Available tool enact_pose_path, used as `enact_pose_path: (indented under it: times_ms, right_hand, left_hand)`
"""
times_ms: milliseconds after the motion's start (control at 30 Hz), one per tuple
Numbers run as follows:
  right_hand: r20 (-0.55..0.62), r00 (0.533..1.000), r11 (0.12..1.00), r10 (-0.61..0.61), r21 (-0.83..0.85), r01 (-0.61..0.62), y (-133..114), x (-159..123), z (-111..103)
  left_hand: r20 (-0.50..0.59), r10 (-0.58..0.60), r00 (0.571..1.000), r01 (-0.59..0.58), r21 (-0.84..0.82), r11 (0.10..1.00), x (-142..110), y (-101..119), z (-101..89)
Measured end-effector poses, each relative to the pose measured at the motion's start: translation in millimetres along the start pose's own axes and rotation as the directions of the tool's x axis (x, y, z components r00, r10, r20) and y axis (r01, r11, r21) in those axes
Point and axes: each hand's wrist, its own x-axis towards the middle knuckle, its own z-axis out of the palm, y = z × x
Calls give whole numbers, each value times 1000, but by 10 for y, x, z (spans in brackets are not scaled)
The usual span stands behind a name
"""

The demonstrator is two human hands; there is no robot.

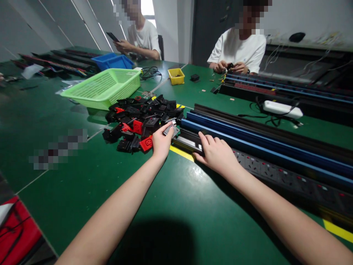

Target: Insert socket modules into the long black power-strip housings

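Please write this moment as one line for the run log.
left hand: holds small grey part beside socket pile | right hand: rests on black power strip end | surface: green table

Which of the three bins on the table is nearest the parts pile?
The green basket: it sits right behind the pile; the blue bin and small yellow bin lie farther back.

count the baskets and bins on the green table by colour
green basket: 1
blue bin: 1
yellow bin: 1
total: 3
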Motion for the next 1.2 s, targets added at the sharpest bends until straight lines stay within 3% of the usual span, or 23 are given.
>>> enact_pose_path:
  times_ms: [300, 567, 833, 1200]
  right_hand:
    - [-2, 1000, 1000, 3, 15, -3, -8, 7, -10]
    - [13, 1000, 1000, 13, 25, -13, -14, 20, -10]
    - [2, 1000, 1000, 10, 22, -10, -24, 18, -8]
    - [0, 1000, 1000, 8, 14, -7, -17, 9, -16]
  left_hand:
    - [22, 12, 1000, -13, 56, 998, 34, -80, -9]
    - [27, -8, 1000, 9, -41, 999, 49, -148, 4]
    - [86, 74, 993, -87, 156, 984, 31, -99, -5]
    - [10, 63, 998, -64, 81, 995, 46, -111, 3]
